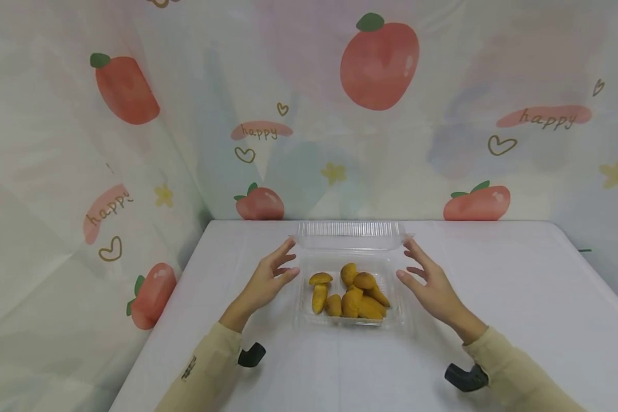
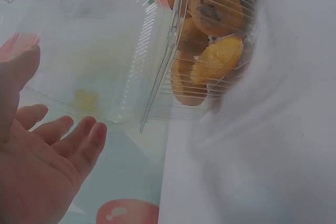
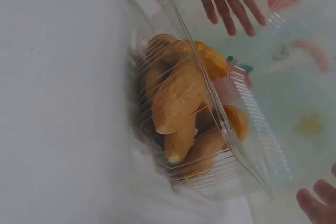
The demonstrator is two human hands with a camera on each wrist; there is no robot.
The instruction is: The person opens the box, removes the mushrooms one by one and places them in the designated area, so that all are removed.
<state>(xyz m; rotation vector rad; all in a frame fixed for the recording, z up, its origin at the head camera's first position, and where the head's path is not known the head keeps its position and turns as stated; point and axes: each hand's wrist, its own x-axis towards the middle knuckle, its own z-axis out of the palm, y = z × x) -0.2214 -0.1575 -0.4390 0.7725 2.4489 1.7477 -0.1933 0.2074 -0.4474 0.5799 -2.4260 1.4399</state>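
A clear plastic clamshell box (image 1: 340, 322) lies on the table with its ribbed lid (image 1: 350, 242) raised at the back. Several yellow-brown mushrooms (image 1: 320, 293) fill its base, and they show through the ribbed wall in both wrist views, as mushrooms (image 2: 218, 59) and mushrooms (image 3: 181, 95). My left hand (image 1: 266, 281) is left of the box, fingers spread loosely toward the lid's left corner. On the other side, my right hand (image 1: 435, 290) mirrors it by the right corner. Neither hand holds anything; whether fingertips touch the lid, I cannot tell.
A white cloth covers the table (image 1: 494, 274). Behind it and to the left hangs a curtain (image 1: 309, 74) printed with fruit and hearts. Black curved pieces (image 1: 252, 355) stick out beneath both sleeves.
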